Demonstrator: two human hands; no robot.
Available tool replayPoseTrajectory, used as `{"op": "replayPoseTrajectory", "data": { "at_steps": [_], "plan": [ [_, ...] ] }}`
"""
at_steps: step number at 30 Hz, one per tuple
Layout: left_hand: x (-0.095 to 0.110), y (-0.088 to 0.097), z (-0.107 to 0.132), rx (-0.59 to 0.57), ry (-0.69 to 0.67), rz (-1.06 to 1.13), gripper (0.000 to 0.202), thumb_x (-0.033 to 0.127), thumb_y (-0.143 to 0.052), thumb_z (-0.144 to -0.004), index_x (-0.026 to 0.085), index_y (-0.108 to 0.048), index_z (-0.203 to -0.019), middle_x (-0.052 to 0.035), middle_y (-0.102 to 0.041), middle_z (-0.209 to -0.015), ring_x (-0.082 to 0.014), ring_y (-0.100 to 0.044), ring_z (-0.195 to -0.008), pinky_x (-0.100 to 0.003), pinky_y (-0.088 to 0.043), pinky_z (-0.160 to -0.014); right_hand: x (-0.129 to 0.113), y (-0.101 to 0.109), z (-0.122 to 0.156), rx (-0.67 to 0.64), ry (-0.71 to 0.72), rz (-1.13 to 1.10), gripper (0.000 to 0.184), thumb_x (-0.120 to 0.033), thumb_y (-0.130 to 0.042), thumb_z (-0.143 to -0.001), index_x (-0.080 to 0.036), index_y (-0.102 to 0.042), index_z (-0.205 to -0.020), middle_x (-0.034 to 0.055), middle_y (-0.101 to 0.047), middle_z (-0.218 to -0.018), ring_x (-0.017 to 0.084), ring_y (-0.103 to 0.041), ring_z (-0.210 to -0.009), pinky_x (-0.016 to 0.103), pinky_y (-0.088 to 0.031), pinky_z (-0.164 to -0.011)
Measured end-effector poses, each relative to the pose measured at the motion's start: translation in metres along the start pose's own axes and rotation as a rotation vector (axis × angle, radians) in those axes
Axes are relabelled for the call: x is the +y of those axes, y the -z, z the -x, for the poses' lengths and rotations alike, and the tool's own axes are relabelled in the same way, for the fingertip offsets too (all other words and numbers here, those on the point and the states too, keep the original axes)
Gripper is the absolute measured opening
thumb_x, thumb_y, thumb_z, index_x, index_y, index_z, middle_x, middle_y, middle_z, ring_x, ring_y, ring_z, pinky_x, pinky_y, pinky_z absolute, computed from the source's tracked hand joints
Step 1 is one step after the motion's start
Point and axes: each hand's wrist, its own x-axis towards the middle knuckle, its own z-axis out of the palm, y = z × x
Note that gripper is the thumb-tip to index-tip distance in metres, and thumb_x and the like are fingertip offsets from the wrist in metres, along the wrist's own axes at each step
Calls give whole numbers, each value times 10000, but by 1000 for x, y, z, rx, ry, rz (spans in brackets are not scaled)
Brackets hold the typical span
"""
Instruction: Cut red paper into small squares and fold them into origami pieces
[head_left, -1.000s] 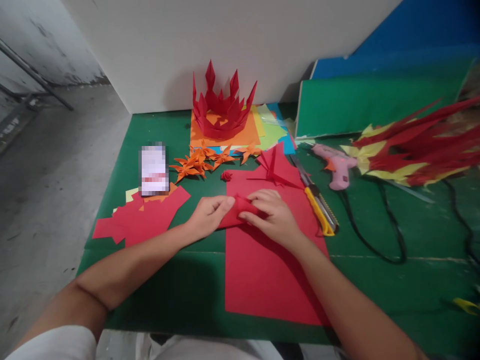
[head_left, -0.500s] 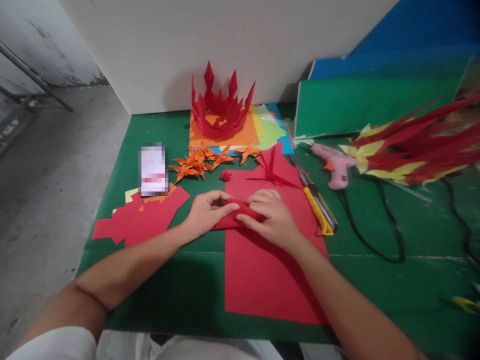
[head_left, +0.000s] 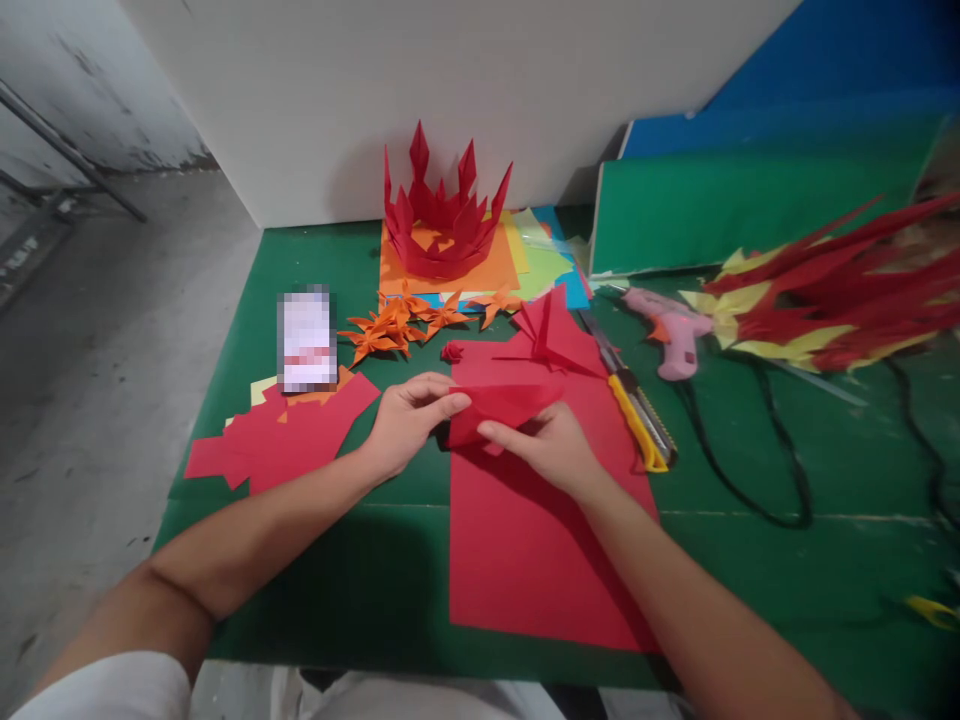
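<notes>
My left hand point(head_left: 409, 422) and my right hand point(head_left: 544, 452) both pinch a small folded piece of red paper point(head_left: 502, 405), held just above a large red sheet point(head_left: 536, 540) that lies on the green table point(head_left: 360, 590). The left fingers grip its left edge. The right thumb and fingers hold it from below, with the paper spread over them. A folded red crane point(head_left: 551, 330) rests at the far edge of the red sheet, next to a tiny red paper rose point(head_left: 451, 351).
Red paper offcuts point(head_left: 281, 435) and a phone point(head_left: 306, 340) lie to the left. Orange paper stars point(head_left: 405, 322), a red paper crown point(head_left: 442, 220) on coloured sheets, a yellow utility knife point(head_left: 636, 415), a pink glue gun point(head_left: 671, 330) with black cord, and red-yellow paper spikes point(head_left: 832, 300) lie behind and right.
The folded red paper has been lifted off the sheet and opened wider. My right hand turned under it; my left hand stayed at its left edge.
</notes>
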Motion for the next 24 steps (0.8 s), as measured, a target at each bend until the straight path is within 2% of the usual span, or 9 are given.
{"op": "replayPoseTrajectory", "data": {
  "at_steps": [3, 6, 11, 18, 24],
  "plan": [
    [-2, 0, 1, 5, 55, -25, 346, 415, -895, -476, 166, -699, -614, 16, -664, -673, -84, -577, -621, -218, -491, -617, -4, -1, 1, 81, -54, -52, 314, -490, -774, -688, -199, -693, -602, 25, -667, -578, 168, -611, -568, 303, -540, -559],
    [-3, 0, 3, 13, 86, -35, 386, 411, -898, -468, 165, -714, -701, 12, -673, -643, -88, -581, -573, -228, -512, -594, -4, -1, 0, 95, -75, -87, 340, -479, -789, -669, -196, -656, -536, 12, -633, -537, 143, -572, -533, 283, -517, -541],
    [-2, 0, 3, 35, 66, -71, 375, 402, -890, -478, 159, -689, -680, 23, -647, -588, -70, -553, -508, -207, -503, -535, -1, -2, 0, 107, -94, -119, 371, -488, -798, -653, -191, -628, -509, 10, -629, -539, 133, -549, -523, 273, -492, -526],
    [-3, 2, 2, 7, 50, -63, 350, 409, -873, -532, 160, -698, -705, 18, -655, -599, -71, -572, -505, -204, -514, -533, 4, 0, -1, 121, -84, -117, 290, -461, -805, -662, -184, -715, -668, 17, -686, -617, 129, -556, -525, 268, -476, -525],
    [-2, 2, 2, 6, 37, -107, 349, 442, -862, -549, 164, -693, -676, 16, -639, -562, -89, -587, -491, -220, -516, -521, 5, 1, -2, 111, -49, -98, 277, -461, -783, -692, -203, -756, -787, 39, -747, -744, 192, -660, -657, 311, -532, -603]
  ]
}}
